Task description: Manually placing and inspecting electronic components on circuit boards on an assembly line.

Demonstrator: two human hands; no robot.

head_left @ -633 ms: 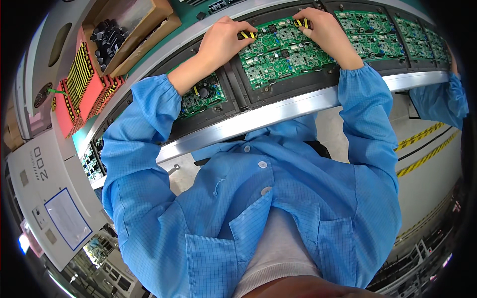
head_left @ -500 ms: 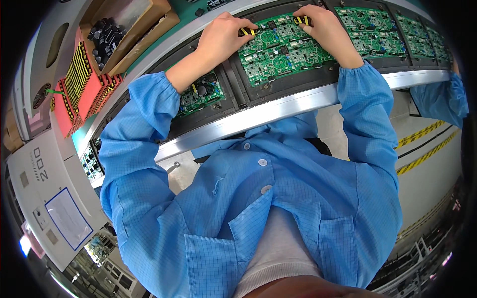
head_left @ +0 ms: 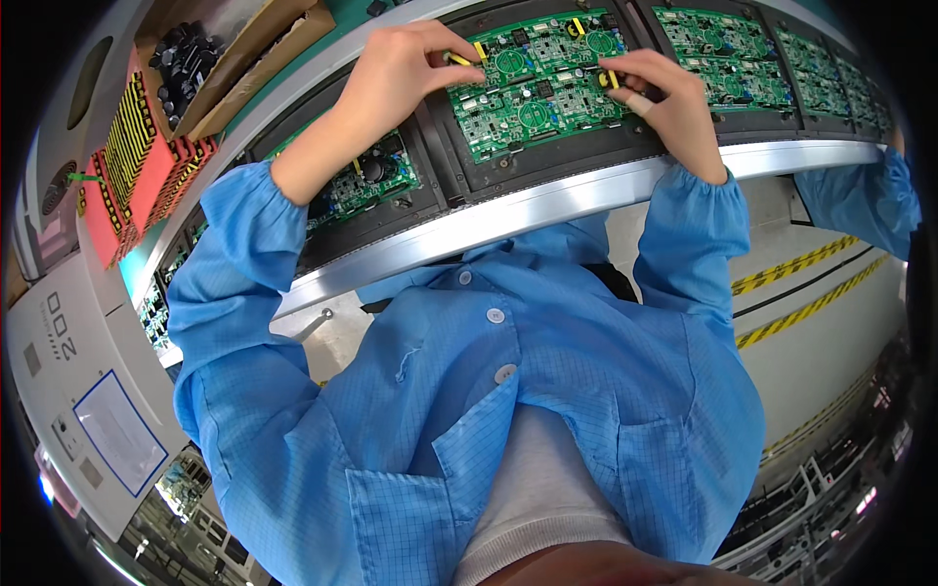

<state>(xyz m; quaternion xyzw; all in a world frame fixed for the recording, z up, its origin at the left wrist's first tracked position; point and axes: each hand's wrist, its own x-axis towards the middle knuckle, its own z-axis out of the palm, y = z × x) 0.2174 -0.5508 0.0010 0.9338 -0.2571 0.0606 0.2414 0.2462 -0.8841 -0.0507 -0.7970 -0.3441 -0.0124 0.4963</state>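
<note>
A green circuit board panel (head_left: 498, 142) lies in a black carrier frame (head_left: 547, 158) in front of me. My left hand (head_left: 396, 73) is over its far left corner, thumb and fingers pinching a small yellow-and-black transformer (head_left: 459, 60). Beside that, a yellow-topped part (head_left: 481, 51) stands on the board, and another yellow-and-black part (head_left: 576, 26) stands near the far edge. At the board's right side my right hand (head_left: 679, 103) pinches a second transformer (head_left: 608, 78) just above the nearer half. A pale band wraps one finger of this hand.
A cardboard box (head_left: 239, 83) of black cylindrical parts stands at the far left. Next to it are stacked pink foam trays (head_left: 132, 200) with yellow-and-black parts. A metal rail (head_left: 508, 210) edges the line; more boards (head_left: 723, 59) sit rightward. Another person's blue sleeve (head_left: 850, 200) is at right.
Both hands have drawn back nearer to me, the right one from the far edge toward the board's nearer half. A yellow-and-black part now stands at the far edge where the right hand was.
</note>
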